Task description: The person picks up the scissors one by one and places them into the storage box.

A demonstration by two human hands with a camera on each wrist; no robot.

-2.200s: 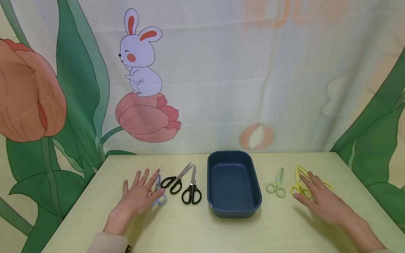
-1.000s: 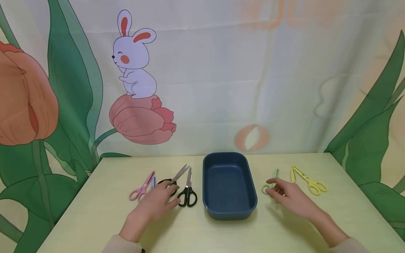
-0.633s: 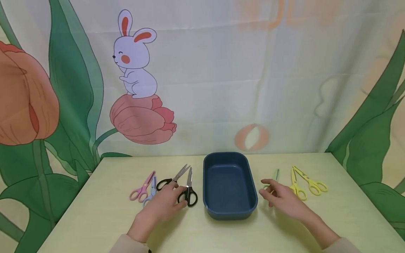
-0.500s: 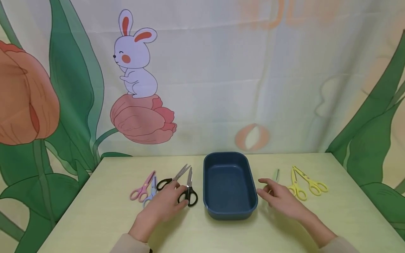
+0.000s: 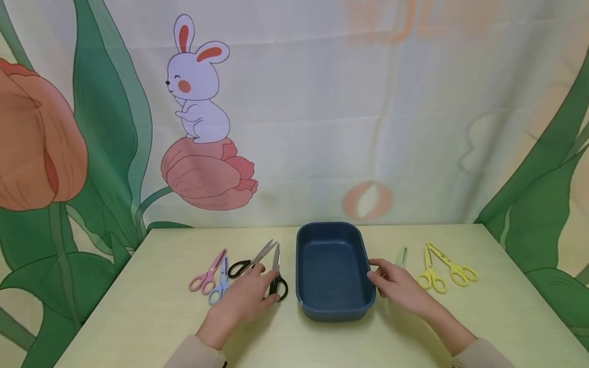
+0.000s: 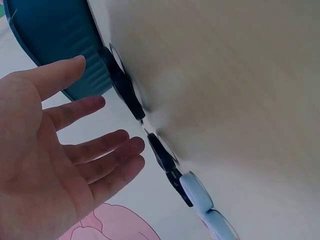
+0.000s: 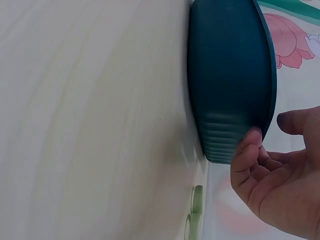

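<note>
My left hand point(image 5: 250, 294) hovers palm down over two pairs of black-handled scissors, partly covering both. One black-handled pair point(image 5: 239, 268) points up and right; the other black-handled pair point(image 5: 282, 290) lies nearer the tub. In the left wrist view its fingers are spread and loosely bent, with nothing between them. A dark blue rectangular tub point(image 5: 338, 314) stands in the middle. My right hand point(image 5: 401, 287) is at the tub's right side. In the right wrist view its bent fingertips lie against the outer wall, while the thumb stands off from the rim.
Pink scissors point(image 5: 202, 281) and light blue scissors point(image 5: 216, 295) lie left on the pale table point(image 5: 138, 317). Right of the tub are light green scissors point(image 5: 402, 257), mostly hidden by my right hand, and two yellow scissors point(image 5: 432, 281). A printed curtain point(image 5: 299, 128) hangs behind.
My left hand has moved right, from the blue scissors to the black-handled ones. My right hand has moved left, from the yellow scissors past the green ones to the tub's side.
</note>
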